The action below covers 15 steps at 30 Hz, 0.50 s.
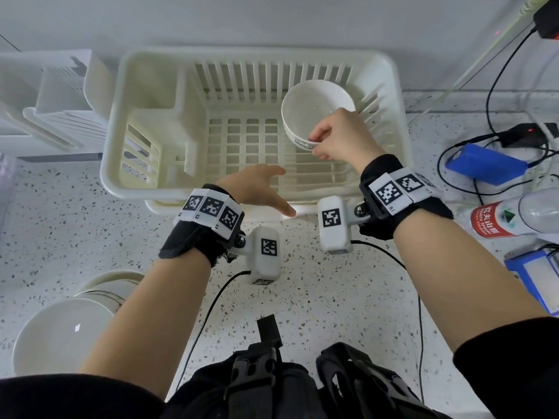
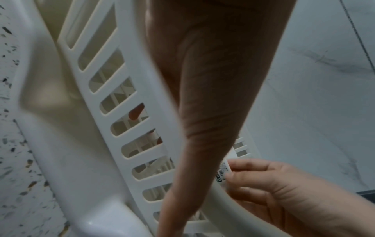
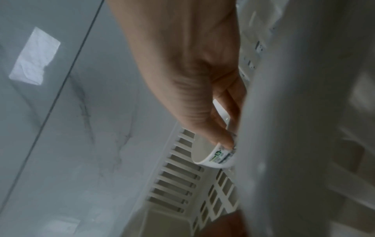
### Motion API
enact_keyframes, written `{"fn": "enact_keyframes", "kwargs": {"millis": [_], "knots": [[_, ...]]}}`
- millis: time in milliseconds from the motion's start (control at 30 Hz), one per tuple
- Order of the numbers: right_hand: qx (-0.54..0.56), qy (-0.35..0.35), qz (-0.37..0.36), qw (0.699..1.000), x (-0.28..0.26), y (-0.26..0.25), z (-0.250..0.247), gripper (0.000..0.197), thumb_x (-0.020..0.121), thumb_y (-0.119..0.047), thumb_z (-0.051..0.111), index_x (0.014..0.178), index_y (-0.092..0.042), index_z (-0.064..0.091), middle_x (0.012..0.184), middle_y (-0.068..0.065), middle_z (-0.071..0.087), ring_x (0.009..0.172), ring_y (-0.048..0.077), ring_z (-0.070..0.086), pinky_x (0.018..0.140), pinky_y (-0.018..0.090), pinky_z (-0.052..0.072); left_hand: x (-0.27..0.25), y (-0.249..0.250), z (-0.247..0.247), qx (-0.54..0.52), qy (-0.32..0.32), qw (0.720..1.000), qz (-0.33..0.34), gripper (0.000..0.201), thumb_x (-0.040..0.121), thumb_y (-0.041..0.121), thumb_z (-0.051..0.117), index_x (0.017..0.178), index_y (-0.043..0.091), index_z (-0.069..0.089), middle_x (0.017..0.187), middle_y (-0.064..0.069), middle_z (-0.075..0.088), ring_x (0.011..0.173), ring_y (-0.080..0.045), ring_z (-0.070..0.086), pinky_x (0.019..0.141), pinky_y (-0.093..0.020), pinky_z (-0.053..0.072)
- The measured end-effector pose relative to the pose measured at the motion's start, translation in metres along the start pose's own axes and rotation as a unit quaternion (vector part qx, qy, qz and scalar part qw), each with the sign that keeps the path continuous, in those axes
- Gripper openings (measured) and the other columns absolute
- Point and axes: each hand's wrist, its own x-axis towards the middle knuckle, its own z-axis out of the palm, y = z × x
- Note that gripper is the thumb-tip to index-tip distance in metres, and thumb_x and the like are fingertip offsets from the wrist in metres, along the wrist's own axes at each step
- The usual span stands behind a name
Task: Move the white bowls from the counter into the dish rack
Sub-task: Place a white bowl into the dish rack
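Observation:
A cream plastic dish rack (image 1: 145,182) stands at the back of the speckled counter. In its right part a white bowl (image 1: 314,110) lies tilted on its side, its mouth facing the wall. My right hand (image 1: 314,145) pinches the bowl's labelled foot ring; the right wrist view shows the fingertips (image 3: 225,141) on the bowl (image 3: 205,154). My left hand (image 1: 263,189) lies open over the rack's front rim, with its thumb (image 2: 202,112) outside the slotted wall (image 2: 142,96). More white bowls (image 1: 60,331) sit stacked on the counter at the lower left.
A white slotted holder (image 1: 51,101) stands left of the rack. On the right lie a blue battery pack (image 1: 487,163), black cables (image 1: 496,86), a water bottle (image 1: 514,217) and a blue box (image 1: 535,276). A grey wall runs behind the rack.

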Motion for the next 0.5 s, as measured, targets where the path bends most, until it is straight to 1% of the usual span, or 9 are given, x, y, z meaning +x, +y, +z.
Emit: {"fn": "enact_keyframes", "kwargs": {"millis": [67,133,200,300,400,433,500], "knots": [[-0.024,0.02,0.015,0.999,0.002,0.005,-0.001,0.021,0.073,-0.002,0.076,0.094,-0.003,0.075,0.096,0.018,0.074,0.086,0.029,0.067,0.087,0.033,0.055,0.001,-0.001,0.0,0.003,0.002,1.0,-0.001,0.092,0.066,0.043,0.077,0.143,0.028,0.029,0.152,0.005,0.029,0.139,-0.018,0.029,0.112,-0.039,0.025],[-0.023,0.039,0.032,0.998,0.004,0.01,-0.003,0.023,0.072,-0.008,0.079,0.094,-0.003,0.075,0.098,0.017,0.074,0.093,0.027,0.067,0.082,0.026,0.049,0.001,-0.001,0.001,0.004,0.003,1.0,0.0,0.091,0.067,0.043,0.077,0.143,0.028,0.029,0.152,0.005,0.029,0.139,-0.018,0.029,0.112,-0.039,0.025],[-0.025,0.046,0.042,0.998,0.005,0.013,-0.004,0.024,0.071,-0.009,0.081,0.094,-0.003,0.075,0.099,0.016,0.074,0.096,0.027,0.067,0.077,0.023,0.044,0.0,0.0,0.001,0.003,0.005,1.0,0.002,0.091,0.067,0.042,0.077,0.143,0.028,0.029,0.152,0.005,0.029,0.139,-0.018,0.028,0.112,-0.038,0.025],[-0.028,0.051,0.05,0.997,0.005,0.014,-0.005,0.024,0.071,-0.009,0.081,0.094,-0.003,0.075,0.1,0.017,0.073,0.097,0.027,0.067,0.077,0.022,0.043,0.0,0.0,0.002,0.002,0.009,1.0,0.005,0.09,0.067,0.041,0.077,0.143,0.028,0.029,0.152,0.005,0.03,0.139,-0.018,0.028,0.113,-0.038,0.025],[-0.041,0.054,0.052,0.996,0.003,0.016,-0.006,0.024,0.072,-0.01,0.08,0.094,-0.004,0.075,0.102,0.016,0.073,0.099,0.028,0.066,0.082,0.027,0.048,-0.002,0.001,0.004,0.007,0.024,1.0,0.009,0.089,0.068,0.04,0.077,0.142,0.027,0.03,0.152,0.004,0.031,0.139,-0.019,0.03,0.113,-0.038,0.025],[-0.045,0.052,0.05,0.996,0.002,0.016,-0.007,0.023,0.073,-0.01,0.08,0.095,-0.005,0.075,0.102,0.015,0.073,0.099,0.028,0.066,0.084,0.028,0.048,-0.004,0.001,0.004,0.006,0.032,0.999,0.011,0.088,0.068,0.039,0.077,0.142,0.027,0.03,0.152,0.003,0.032,0.139,-0.019,0.03,0.112,-0.038,0.026],[-0.043,0.043,0.033,0.998,-0.004,0.014,-0.011,0.025,0.073,-0.01,0.079,0.098,-0.007,0.075,0.106,0.013,0.073,0.103,0.027,0.065,0.086,0.026,0.046,-0.009,0.003,0.005,-0.003,0.048,0.999,0.019,0.087,0.069,0.036,0.077,0.142,0.026,0.031,0.151,0.003,0.033,0.138,-0.019,0.032,0.112,-0.037,0.027]]}}
